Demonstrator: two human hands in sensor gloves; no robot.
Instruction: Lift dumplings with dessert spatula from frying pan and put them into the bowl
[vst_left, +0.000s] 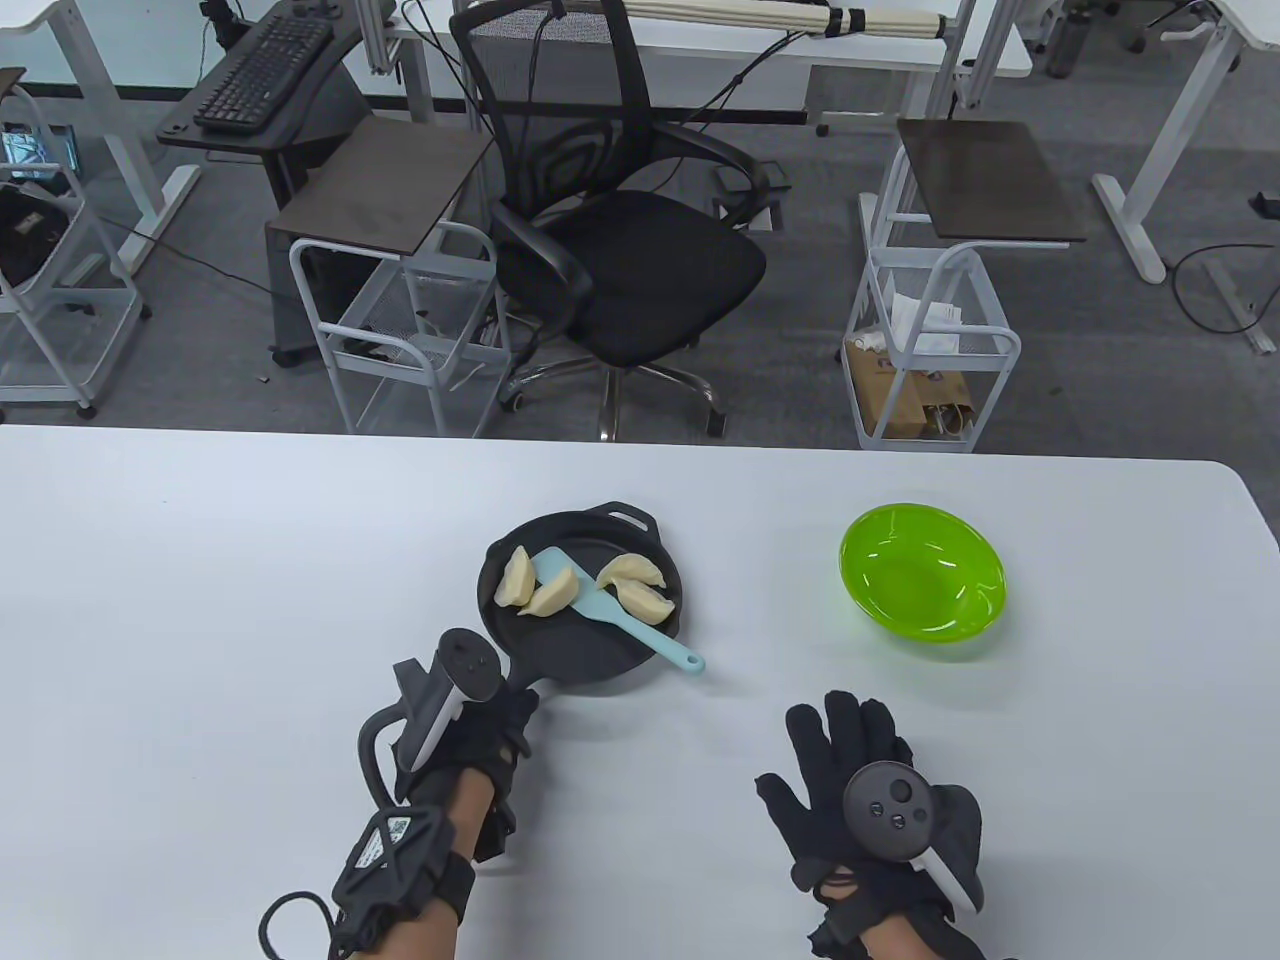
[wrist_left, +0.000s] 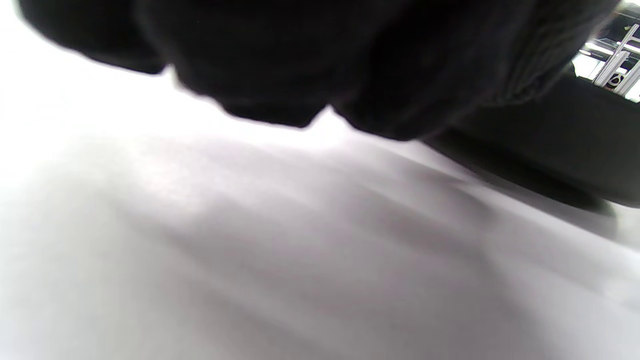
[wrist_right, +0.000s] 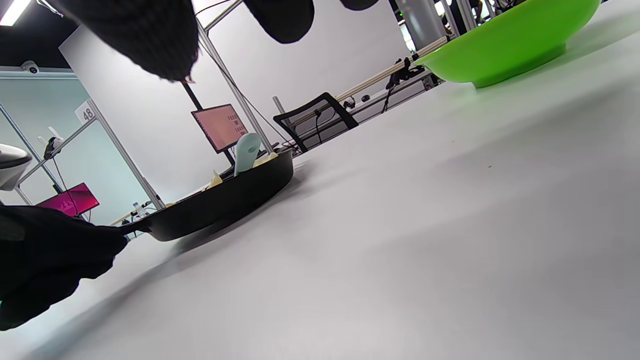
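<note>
A black frying pan (vst_left: 575, 650) sits mid-table with several pale dumplings (vst_left: 553, 592) in it. A light blue dessert spatula (vst_left: 600, 605) lies in the pan between them, blade under the dumplings and handle over the near-right rim. My left hand (vst_left: 505, 715) grips the pan's handle; the right wrist view shows that hand (wrist_right: 50, 255) closed on it beside the pan (wrist_right: 225, 202). My right hand (vst_left: 840, 745) rests flat on the table, fingers straight, holding nothing. The empty green bowl (vst_left: 920, 580) stands to the right of the pan, seen again as the bowl (wrist_right: 505, 45) in the right wrist view.
The white table (vst_left: 200, 600) ends at a far edge behind the pan. Beyond it stand a black office chair (vst_left: 620, 260) and two white wire carts (vst_left: 930, 340). The left wrist view shows only dark glove (wrist_left: 300, 55) and the pan's side (wrist_left: 575, 150).
</note>
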